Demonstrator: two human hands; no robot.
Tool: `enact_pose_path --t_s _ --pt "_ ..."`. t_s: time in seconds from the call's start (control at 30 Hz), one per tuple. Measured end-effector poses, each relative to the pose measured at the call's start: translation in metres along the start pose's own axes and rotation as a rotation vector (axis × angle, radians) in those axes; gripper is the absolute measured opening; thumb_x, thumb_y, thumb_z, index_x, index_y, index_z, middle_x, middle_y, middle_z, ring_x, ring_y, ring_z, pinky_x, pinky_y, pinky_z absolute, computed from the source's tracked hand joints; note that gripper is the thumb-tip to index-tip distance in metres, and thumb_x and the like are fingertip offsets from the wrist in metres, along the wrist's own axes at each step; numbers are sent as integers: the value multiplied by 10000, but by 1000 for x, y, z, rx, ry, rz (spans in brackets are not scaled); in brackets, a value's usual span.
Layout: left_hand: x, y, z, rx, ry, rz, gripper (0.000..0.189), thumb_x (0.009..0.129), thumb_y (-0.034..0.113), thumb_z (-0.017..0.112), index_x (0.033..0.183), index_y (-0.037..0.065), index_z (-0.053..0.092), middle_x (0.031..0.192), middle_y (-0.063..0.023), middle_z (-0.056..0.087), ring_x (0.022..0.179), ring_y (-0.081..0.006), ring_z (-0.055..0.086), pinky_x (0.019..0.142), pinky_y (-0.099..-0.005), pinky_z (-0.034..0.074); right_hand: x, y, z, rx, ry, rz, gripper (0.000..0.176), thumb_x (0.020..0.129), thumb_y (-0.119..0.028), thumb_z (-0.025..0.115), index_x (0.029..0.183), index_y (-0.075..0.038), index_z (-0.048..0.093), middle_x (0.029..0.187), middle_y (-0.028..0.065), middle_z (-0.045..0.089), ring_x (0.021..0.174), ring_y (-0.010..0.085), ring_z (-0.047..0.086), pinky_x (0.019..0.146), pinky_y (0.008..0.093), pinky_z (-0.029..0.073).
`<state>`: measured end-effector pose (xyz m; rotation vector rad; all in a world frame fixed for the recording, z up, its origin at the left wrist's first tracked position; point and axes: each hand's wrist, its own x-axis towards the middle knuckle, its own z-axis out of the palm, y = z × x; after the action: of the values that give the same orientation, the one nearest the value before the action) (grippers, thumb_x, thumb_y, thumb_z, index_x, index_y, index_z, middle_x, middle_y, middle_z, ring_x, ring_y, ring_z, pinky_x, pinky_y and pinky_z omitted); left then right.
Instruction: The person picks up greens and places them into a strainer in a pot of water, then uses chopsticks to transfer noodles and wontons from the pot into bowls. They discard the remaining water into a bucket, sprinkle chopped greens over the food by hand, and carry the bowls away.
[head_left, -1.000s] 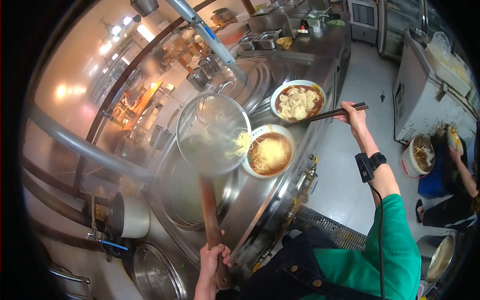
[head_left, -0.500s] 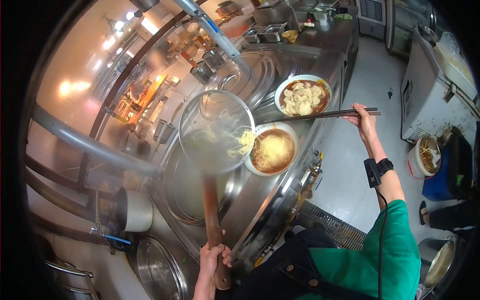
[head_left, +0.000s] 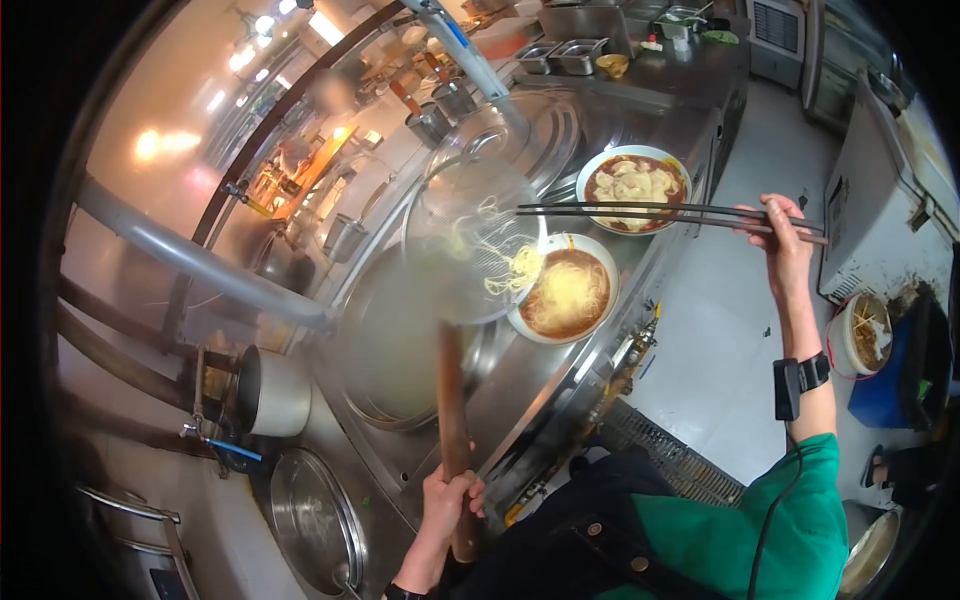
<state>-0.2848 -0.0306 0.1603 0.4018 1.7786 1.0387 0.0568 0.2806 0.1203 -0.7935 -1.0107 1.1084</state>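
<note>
Left hand (head_left: 453, 500): closed around the wooden handle of the strainer (head_left: 475, 240) | right hand (head_left: 785, 228): fingers gripping the long chopsticks (head_left: 650, 213) | noodles (head_left: 522, 268): in the strainer, at its right side, far from left hand, to the left of right hand, beside the noodle bowl (head_left: 566, 290)
</note>
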Motion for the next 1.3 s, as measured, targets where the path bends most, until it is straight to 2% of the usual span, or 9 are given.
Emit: enact_pose_path --t_s 0.2,0.47,0.63,0.7,0.8,0.93,1.13,1.2,1.3 --pt "1 -19 14 65 -26 59 428 776 48 455 1204 54 432 594 -30 453 451 -93 441 417 -222 374 -71 27 47 171 -56 156 306 852 -193 513 1073 15 477 1007 192 583 792 215 621 599 198 468" --pt "-4 -32 7 214 93 275 71 799 69 483 781 1 480 558 -16 468 433 -67 429 408 -211 361 -103 6 -3 -72 44 202 260 829 -144 531 1017 35 530 905 183 616 746 221 631 608 232 484" --pt "-9 -36 4 343 144 322 176 799 51 489 949 -31 530 591 -12 497 477 -50 447 443 -199 370 -117 5 16 -41 -33 152 260 832 -158 529 1008 34 534 906 183 617 784 210 618 623 235 480" --pt "1 -51 -9 441 211 510 366 788 45 500 1145 -30 476 696 -27 552 597 -52 487 547 -196 407 -114 -1 5 -69 -9 147 260 832 -160 528 1008 32 535 905 183 617 782 210 619 628 238 479" --pt "-9 -46 -4 441 219 401 475 774 46 516 1234 -1 406 810 -42 574 723 -62 497 657 -200 412 -108 -19 -1 -4 84 88 263 832 -166 527 1008 30 530 913 186 614 763 217 624 629 239 476" --pt "-14 -40 3 430 174 370 482 767 52 524 1233 5 411 803 -34 566 717 -54 484 648 -194 400 -98 -16 2 -89 -59 130 286 835 -184 527 1030 25 514 919 189 612 754 213 625 614 234 467" --pt "-7 -42 -12 344 138 331 449 766 68 527 1206 23 451 598 9 486 484 -38 431 454 -186 362 -22 -30 -25 -221 -13 -17 327 844 -256 531 1059 -11 518 895 143 627 718 163 624 587 203 445" --pt "-5 -39 -11 262 184 314 266 738 57 539 998 3 548 554 -9 483 429 -75 432 395 -215 321 -1 -34 -19 -264 -53 -26 335 840 -262 536 1071 -19 520 893 132 629 710 152 623 576 195 440" --pt "6 -43 -23 128 132 308 346 721 46 545 1064 9 517 544 -9 469 422 -79 428 392 -220 323 22 -44 -6 -337 -155 -52 349 836 -268 543 1091 -31 523 895 115 632 700 134 621 558 182 431"
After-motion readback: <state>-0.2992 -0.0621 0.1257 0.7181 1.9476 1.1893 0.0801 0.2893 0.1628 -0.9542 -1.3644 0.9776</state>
